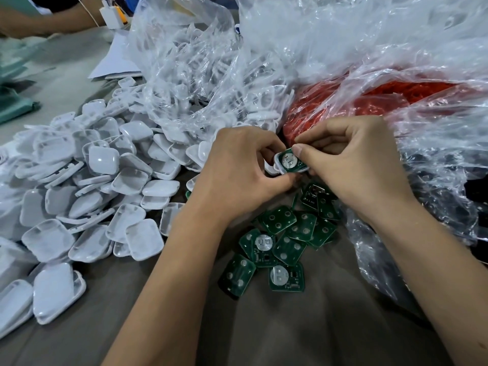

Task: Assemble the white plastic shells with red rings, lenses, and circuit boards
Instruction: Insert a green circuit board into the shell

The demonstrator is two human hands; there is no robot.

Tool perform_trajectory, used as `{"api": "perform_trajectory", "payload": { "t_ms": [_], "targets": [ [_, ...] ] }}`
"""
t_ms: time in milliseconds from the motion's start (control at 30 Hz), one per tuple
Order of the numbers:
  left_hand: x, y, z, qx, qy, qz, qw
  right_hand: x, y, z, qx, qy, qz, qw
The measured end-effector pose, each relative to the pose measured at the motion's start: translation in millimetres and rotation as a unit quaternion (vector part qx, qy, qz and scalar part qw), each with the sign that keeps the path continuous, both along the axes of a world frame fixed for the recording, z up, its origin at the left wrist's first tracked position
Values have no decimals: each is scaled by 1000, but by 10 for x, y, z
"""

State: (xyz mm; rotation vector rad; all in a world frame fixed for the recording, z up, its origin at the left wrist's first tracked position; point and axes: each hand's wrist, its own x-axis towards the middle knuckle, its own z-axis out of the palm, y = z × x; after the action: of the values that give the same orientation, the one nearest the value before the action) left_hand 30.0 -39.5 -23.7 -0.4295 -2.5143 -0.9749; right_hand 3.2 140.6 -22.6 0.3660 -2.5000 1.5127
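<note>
Both forearms are reaching in, the left hand [239,165] gripping a white shell [277,165] while the right hand [351,159] is pinching a green circuit board [290,161] into it, which next probably needs pressing flush.

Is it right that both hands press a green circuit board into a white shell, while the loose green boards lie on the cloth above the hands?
Not quite. In the head view the loose green boards lie below the hands, nearer the camera. The left hand and right hand do press a green circuit board into a white shell.
</note>
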Motion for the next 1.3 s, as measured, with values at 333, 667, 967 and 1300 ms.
{"api": "perform_trajectory", "payload": {
  "t_ms": [333,667,967,1300],
  "targets": [
    [-3,-21,-2,24,-5,2,1000,73,-50,41,23,33,-18,999],
    [24,-6,24,40,-21,-5,999,47,-23,49,31,19,-37,999],
    [-7,-56,-21,186,-92,-48,977,-23,80,84,-166,-189,51,967],
    [2,266,-36,519,-219,-32,826,69,-53,129,-333,-178,42,925]
  ]
}}
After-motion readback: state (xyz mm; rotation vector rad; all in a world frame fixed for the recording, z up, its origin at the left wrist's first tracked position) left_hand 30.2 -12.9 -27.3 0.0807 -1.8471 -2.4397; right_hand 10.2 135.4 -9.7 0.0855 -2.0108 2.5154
